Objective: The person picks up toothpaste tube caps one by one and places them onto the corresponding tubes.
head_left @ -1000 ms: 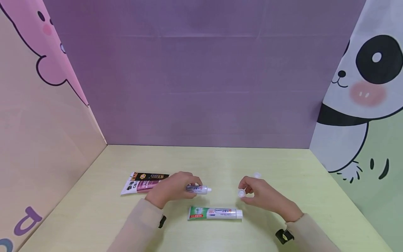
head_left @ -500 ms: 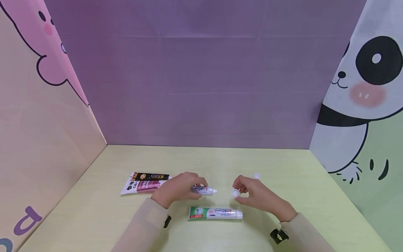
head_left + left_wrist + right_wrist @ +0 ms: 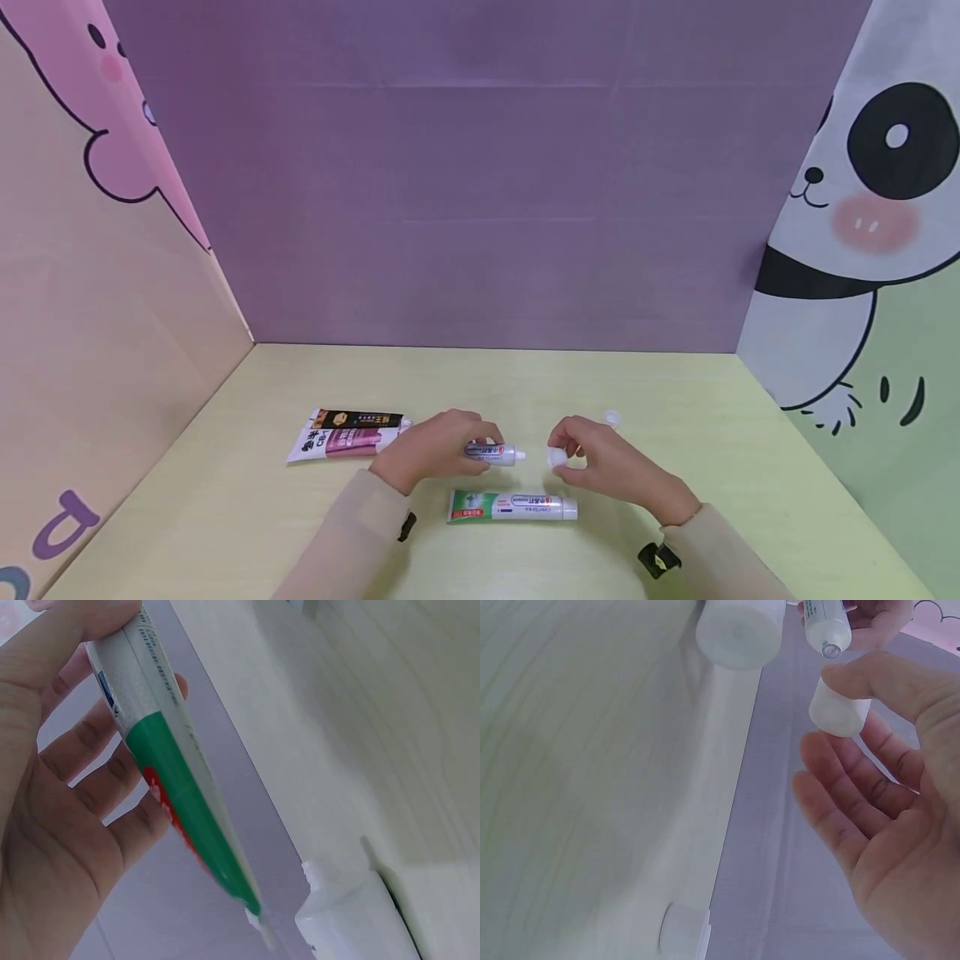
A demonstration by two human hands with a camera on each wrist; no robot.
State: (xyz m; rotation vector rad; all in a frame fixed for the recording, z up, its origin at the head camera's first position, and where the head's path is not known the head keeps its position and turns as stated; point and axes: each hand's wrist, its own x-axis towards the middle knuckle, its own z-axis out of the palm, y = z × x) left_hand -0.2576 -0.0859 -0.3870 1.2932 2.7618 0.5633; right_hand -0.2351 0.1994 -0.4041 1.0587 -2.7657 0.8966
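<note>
My left hand (image 3: 438,454) grips a green and white toothpaste tube (image 3: 176,761), its bare nozzle pointing right in the head view. Facing that nozzle across a small gap, a white cap (image 3: 557,457) is pinched between the thumb and fingers of my right hand (image 3: 618,467). The right wrist view shows the cap (image 3: 840,709) just short of the uncapped nozzle (image 3: 831,650). Below both hands, a second green and white toothpaste tube (image 3: 513,507) lies on the table with its cap on.
Two more tubes, one black (image 3: 356,420) and one pink and white (image 3: 345,443), lie side by side left of my left hand. A loose white cap (image 3: 612,417) sits on the table (image 3: 660,383) behind my right hand. A purple wall (image 3: 480,208) stands at the back.
My left hand has moved right with the toothpaste tube, and my right hand has moved left with the cap. The gap between nozzle and cap has narrowed.
</note>
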